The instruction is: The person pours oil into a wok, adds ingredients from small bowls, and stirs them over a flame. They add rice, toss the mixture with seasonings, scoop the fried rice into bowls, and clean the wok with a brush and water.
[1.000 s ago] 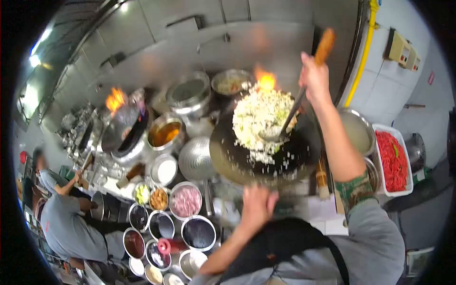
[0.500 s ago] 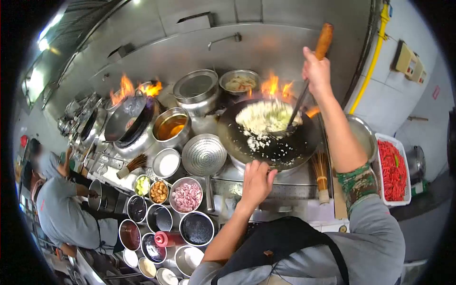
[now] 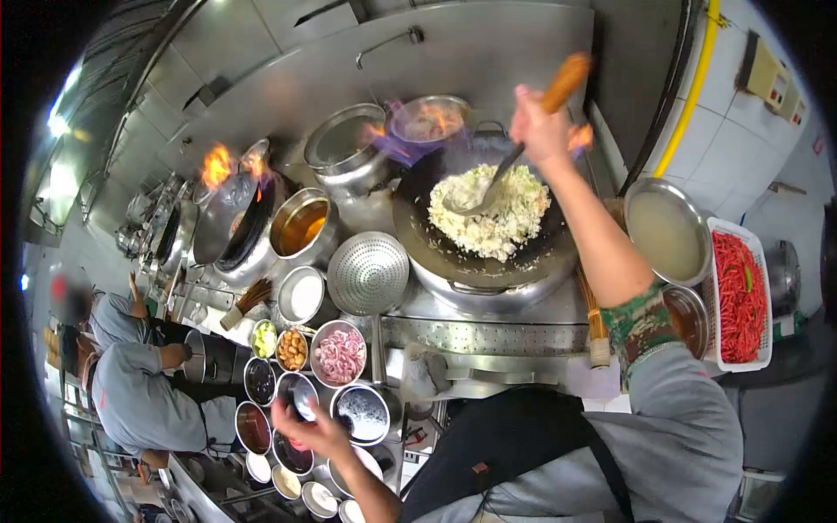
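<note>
My right hand (image 3: 539,131) is closed around the wooden handle of a long metal ladle (image 3: 499,179), held above the wok. The ladle's bowl rests in a mound of fried rice (image 3: 497,228) with green bits. The rice lies in a dark wok (image 3: 423,235) on the burner. My left hand (image 3: 312,429) is over the seasoning pots at lower left, its fingers apart. Beneath it, a red squeeze bottle (image 3: 301,444) shows only in part. A pot of dark sauce (image 3: 296,394) stands just beyond the fingers, and a pot with dark liquid (image 3: 360,413) is beside them.
Left of the wok lie a perforated strainer (image 3: 368,272), a pot of oil (image 3: 305,228) and a bowl of sliced onions (image 3: 340,352). Flames (image 3: 218,166) rise at the back left. A basket of red chillies (image 3: 741,296) stands right. Co-workers (image 3: 148,392) are at far left.
My left hand has left the wok's near rim and moved down-left to the seasoning pots. The ladle has moved left into the rice, which has settled in the wok. The flames behind have shrunk.
</note>
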Tool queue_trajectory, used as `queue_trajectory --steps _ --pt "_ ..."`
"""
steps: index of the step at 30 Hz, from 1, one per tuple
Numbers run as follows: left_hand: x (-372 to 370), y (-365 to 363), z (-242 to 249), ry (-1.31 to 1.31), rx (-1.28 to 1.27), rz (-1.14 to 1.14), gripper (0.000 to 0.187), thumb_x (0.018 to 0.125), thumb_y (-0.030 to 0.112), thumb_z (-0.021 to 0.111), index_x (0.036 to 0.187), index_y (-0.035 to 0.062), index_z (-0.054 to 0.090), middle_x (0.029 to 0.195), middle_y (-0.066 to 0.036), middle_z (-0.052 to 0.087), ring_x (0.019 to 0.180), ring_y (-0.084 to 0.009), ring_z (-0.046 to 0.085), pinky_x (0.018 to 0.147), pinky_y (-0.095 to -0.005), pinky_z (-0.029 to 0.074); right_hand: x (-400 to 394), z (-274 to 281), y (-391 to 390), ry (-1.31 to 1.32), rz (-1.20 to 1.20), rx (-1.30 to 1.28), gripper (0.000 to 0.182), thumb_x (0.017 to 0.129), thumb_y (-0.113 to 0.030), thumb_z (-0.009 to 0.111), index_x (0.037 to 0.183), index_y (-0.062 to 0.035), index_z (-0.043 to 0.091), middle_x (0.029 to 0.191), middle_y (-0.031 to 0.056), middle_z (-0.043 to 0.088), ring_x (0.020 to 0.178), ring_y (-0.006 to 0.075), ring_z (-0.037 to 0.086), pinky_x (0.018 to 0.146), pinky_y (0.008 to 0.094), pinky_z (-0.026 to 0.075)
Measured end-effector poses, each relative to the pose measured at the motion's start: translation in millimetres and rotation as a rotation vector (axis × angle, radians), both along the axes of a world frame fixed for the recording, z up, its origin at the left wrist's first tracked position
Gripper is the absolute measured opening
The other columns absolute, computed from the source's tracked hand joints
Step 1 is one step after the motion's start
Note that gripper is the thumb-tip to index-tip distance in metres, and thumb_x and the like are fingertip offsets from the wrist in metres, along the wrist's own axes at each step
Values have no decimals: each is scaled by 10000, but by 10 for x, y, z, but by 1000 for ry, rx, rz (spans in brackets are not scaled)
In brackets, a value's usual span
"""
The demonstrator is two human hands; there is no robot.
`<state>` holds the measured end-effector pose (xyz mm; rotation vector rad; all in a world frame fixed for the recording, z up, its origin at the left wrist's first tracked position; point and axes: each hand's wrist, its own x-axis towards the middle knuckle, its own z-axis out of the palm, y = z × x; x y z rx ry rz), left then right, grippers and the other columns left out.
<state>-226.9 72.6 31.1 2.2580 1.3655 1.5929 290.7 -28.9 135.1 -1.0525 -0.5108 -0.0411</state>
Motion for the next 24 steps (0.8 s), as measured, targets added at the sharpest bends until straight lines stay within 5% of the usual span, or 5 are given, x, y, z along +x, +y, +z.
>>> queue_trajectory --steps 3,5,9,19,24 --pt "-574 65 -218 -254 -235 187 627 923 306 649 1427 42 386 1405 -198 435 1283 -325 451 1026 -448 407 232 160 223 26 295 -114 358 929 -309 645 693 -123 449 518 -45 366 386 94 329 380 274 293" --pt "-1054 159 -538 24 -206 415 661 912 249 678 1423 -26 361 1390 -227 449 1238 -335 484 1028 -416 396 99 451 72 55 279 -196 367 929 -312 641 683 -126 442 516 -48 362 383 94 324 381 270 293" --pt "-1333 22 -867 -24 -346 542 772 890 351 698 1431 -56 326 1394 -273 427 1285 -366 446 1080 -441 357 -358 364 -15 49 109 -245 375 924 -291 652 661 -134 435 500 -54 350 378 76 328 370 267 287" --pt "-1270 290 -1197 -256 -608 326 845 819 378 772 1395 -86 362 1363 -241 488 1201 -306 534 1039 -380 404 139 104 386 -129 203 -142 365 933 -288 641 672 -103 466 500 -38 375 394 90 353 388 285 312" --pt "-1206 324 -1173 -277 -587 350 849 784 365 805 1370 -83 386 1347 -241 498 1202 -312 530 1039 -388 403 37 827 -80 -60 160 -386 339 928 -285 645 683 -117 483 490 -44 365 383 91 336 379 278 296"
